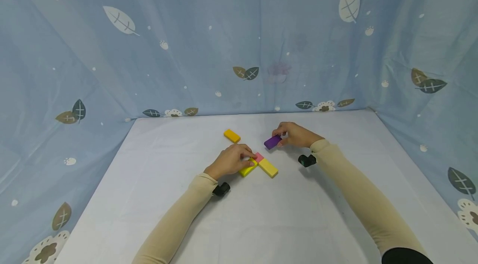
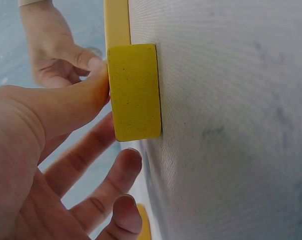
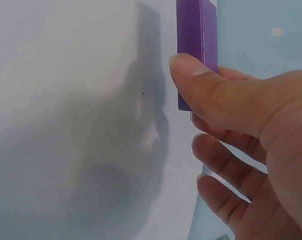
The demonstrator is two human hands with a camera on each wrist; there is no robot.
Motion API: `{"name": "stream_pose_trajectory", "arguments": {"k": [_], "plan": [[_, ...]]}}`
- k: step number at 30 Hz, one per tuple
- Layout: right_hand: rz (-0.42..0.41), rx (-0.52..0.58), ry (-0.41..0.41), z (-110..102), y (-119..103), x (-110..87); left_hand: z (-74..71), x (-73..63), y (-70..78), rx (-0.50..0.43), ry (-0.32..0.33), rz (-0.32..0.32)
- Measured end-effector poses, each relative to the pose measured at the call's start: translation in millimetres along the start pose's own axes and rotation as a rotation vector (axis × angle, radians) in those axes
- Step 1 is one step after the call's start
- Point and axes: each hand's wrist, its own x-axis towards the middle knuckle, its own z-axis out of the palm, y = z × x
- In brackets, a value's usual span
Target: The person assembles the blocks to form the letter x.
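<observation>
My left hand (image 1: 232, 159) pinches a bright yellow block (image 1: 246, 171) between thumb and fingers, low on the white table. In the left wrist view, one end of this yellow block (image 2: 135, 95) faces the camera, with the thumb along its side. A pink block (image 1: 259, 157) lies right at the left fingertips, partly covered by them. Against it lies a paler yellow block (image 1: 269, 168), slanting toward the front right. To the back right, my right hand (image 1: 295, 134) holds a purple block (image 1: 272, 142) by one end. The right wrist view has the purple block (image 3: 190, 35) over its shadow.
An orange-yellow block (image 1: 232, 135) lies apart, behind my left hand. The white table (image 1: 261, 222) ends at a blue patterned curtain (image 1: 179, 56) at the back and sides. Black wrist cameras (image 1: 222, 189) sit under both cuffs, close above the table.
</observation>
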Motion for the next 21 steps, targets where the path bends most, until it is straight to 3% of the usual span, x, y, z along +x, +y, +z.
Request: {"name": "stream_pose_trajectory", "arguments": {"k": [21], "plan": [[0.01,-0.018,-0.025,5.9,-4.0,1.7,0.8,0.2,-1.0,0.004,0.002,0.0]]}}
